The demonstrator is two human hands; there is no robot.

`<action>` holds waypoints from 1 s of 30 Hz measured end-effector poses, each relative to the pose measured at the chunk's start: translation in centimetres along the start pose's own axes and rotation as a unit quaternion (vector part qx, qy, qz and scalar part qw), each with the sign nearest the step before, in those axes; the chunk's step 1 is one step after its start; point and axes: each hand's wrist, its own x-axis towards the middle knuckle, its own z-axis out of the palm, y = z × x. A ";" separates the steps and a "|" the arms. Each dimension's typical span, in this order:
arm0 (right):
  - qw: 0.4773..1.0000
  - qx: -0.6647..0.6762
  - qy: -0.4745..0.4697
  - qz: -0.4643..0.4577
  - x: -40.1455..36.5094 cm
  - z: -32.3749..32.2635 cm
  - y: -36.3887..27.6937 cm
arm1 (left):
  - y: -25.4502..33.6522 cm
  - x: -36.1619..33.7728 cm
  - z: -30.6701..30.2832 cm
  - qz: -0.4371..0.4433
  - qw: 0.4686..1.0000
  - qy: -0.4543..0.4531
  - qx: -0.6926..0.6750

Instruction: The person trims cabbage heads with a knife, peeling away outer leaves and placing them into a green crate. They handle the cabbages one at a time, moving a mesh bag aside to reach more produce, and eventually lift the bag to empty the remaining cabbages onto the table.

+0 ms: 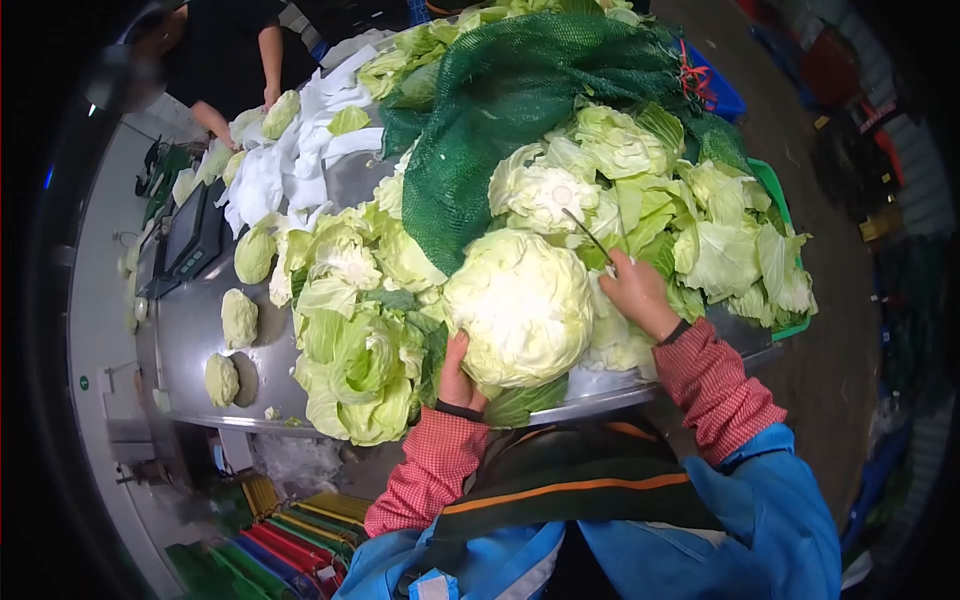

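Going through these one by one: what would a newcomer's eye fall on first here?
The large pale cabbage at the centre, with the left hand gripping its lower left side. Beyond it, dark green netting sprawls among other cabbages. To its right, the right hand holds a thin dark tool.

There are two bare hands, one left hand (pixel 460 376) and one right hand (pixel 641 292), one large round pale-green cabbage (pixel 518 308) and one thin dark-bladed knife (pixel 588 234). Small oblong pale-green cabbages (pixel 240 318) set singly on one metal table (pixel 190 350) number three. One blue plastic crate (pixel 722 88), one green plastic crate (pixel 772 183) and one black-clothed co-worker (pixel 225 40) show. Loose green leaves (pixel 360 370) and soft white sleeves (pixel 285 165) overlap too much to count.
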 end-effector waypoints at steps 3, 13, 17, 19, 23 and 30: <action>0.996 0.060 0.059 0.011 -2.3 -2.2 -1.1 | 2.0 -0.8 2.2 0.030 0.997 -0.065 -0.038; 0.509 0.816 -0.251 0.109 -2.5 -3.4 -4.5 | 8.1 -2.2 6.7 0.109 0.960 -0.172 0.192; 0.691 0.678 -0.250 0.027 -1.0 -0.6 -4.1 | 7.1 1.2 4.1 0.057 0.975 -0.048 0.211; 0.837 0.520 -0.171 0.023 -1.3 0.1 -4.4 | 4.9 1.6 3.0 0.044 0.980 0.051 0.188; 0.974 0.198 0.019 -0.109 -4.7 -1.9 -4.4 | 1.7 2.2 0.7 0.082 0.967 0.116 0.212; 0.977 -0.102 0.091 -0.161 -8.7 0.0 -4.8 | 1.0 2.2 3.1 0.101 0.949 0.172 0.243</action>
